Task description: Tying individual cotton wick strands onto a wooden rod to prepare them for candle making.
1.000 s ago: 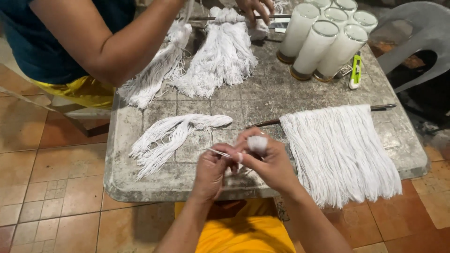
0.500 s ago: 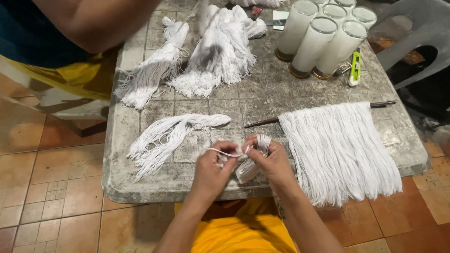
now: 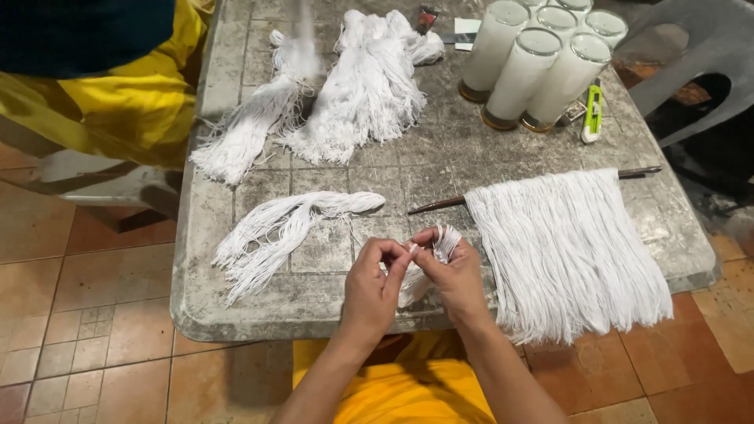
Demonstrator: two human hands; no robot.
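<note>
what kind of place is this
Probably a small home candle-making workshop: bundles of white string like wicks, tall glass candles, and a worn table on a tiled floor. Both hands work a small string bundle.

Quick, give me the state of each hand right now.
Left hand: closed, fingers pinching a white string.
Right hand: closed around a small bundle of white strings.

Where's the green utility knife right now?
In the head view the green utility knife lies at the far right of the grey table, just right of the cluster of white glass candles and above the rod hung with white strings.
</note>
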